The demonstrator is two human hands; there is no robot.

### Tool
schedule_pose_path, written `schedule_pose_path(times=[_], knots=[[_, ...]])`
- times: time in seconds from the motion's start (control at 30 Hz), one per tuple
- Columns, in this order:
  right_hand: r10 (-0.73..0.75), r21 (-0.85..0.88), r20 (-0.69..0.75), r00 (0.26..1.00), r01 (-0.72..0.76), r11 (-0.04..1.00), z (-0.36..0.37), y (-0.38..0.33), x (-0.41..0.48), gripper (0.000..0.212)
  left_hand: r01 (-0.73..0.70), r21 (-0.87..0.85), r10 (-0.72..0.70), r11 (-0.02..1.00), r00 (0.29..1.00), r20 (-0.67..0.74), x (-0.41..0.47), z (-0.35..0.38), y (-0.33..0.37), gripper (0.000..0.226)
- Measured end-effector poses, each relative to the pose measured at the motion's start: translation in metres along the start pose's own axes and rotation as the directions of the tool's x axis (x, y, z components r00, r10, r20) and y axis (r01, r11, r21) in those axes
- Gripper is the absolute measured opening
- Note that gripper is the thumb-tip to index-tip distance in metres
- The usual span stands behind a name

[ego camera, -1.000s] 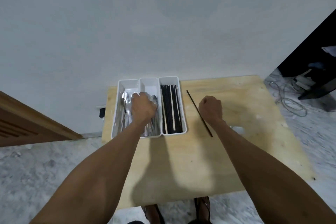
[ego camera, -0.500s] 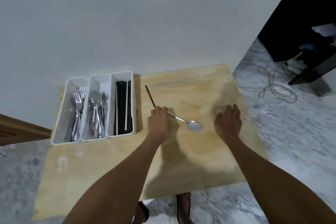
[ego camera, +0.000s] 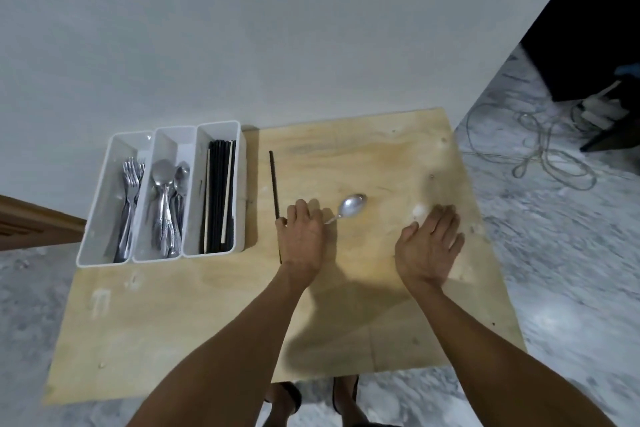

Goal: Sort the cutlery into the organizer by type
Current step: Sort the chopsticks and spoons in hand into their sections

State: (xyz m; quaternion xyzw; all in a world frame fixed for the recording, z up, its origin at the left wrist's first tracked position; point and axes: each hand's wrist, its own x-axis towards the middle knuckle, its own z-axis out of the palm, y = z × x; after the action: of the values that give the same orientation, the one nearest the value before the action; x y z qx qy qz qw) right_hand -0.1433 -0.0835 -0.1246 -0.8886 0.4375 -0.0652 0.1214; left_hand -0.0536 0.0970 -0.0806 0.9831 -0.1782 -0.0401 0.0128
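Left grip [ego camera: 301, 239]: fingers are curled round the handle of the spoon [ego camera: 352, 205], w/ most of the handle hidden under the hand. Bowl is pointed far-right, face up, low over the bench [ego camera: 173, 322]; lifted or resting can't be told. Black chopstick [ego camera: 274, 184] is laid loose on the bench between that hand and the organizer [ego camera: 216, 124]; hand's left edge appears to be touching it. Right grip [ego camera: 429, 243]: laid palm-down on the bench, fingers relaxed, nothing held, apart from the spoon. Organizer is set at far-left of bench, 3 compartments: forks [ego camera: 131, 191] left, spoons [ego camera: 166, 198] mid, sorted chopsticks [ego camera: 220, 194] right. Cables [ego camera: 540, 156] are seen on the floor at right.
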Motion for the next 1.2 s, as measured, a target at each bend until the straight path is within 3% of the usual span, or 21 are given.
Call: schedule_pose_path(times=[0.1,0.2,0.27,0.33,0.63,0.77,0.87,1.0,1.1,1.2], knots=[[-0.002,-0.010,-0.008,1.000,0.002,1.000,0.001,0.001,0.001,0.057,0.214,-0.076,-0.216,0.974,0.976,-0.013,-0.002,0.000,0.001,0.025],[0.001,-0.019,-0.011,1.000,-0.001,1.000,0.001,0.000,0.001,0.058,0.440,-0.134,-0.433,0.888,0.898,0.079,-0.002,0.001,0.000,0.042],[0.003,-0.016,-0.009,1.000,-0.004,1.000,0.002,0.000,0.001,0.059,0.496,-0.194,-0.486,0.847,0.869,0.099,0.001,-0.003,-0.001,0.030],[0.004,-0.023,-0.016,1.000,-0.004,1.000,0.003,0.001,0.001,0.059,0.492,-0.212,-0.484,0.845,0.870,0.093,0.005,-0.003,-0.003,0.019],[-0.007,-0.022,-0.049,0.999,0.005,1.000,0.007,0.003,0.002,0.057,0.423,-0.154,-0.386,0.893,0.895,0.223,0.010,0.006,-0.009,0.026],[-0.026,-0.036,-0.062,0.998,0.024,0.999,0.007,0.005,0.001,0.057,0.320,-0.132,-0.284,0.938,0.930,0.233,-0.002,0.002,-0.010,0.031],[-0.028,-0.035,-0.030,0.999,0.027,0.999,0.004,0.006,0.000,0.058,0.325,-0.199,-0.263,0.924,0.922,0.286,-0.010,-0.012,-0.014,0.028],[0.028,-0.019,0.034,0.999,-0.027,0.999,-0.002,-0.009,0.001,0.058,0.349,-0.339,-0.286,0.874,0.932,0.222,-0.014,-0.043,-0.024,0.023],[0.015,0.137,0.197,0.980,-0.043,0.990,-0.021,-0.047,0.013,0.045,0.334,-0.447,-0.295,0.830,0.943,0.157,-0.009,-0.063,-0.042,0.030],[-0.212,0.422,0.283,0.935,0.077,0.903,-0.054,-0.117,0.016,0.041,0.324,-0.483,-0.303,0.813,0.945,0.123,-0.002,-0.079,-0.059,0.033]])
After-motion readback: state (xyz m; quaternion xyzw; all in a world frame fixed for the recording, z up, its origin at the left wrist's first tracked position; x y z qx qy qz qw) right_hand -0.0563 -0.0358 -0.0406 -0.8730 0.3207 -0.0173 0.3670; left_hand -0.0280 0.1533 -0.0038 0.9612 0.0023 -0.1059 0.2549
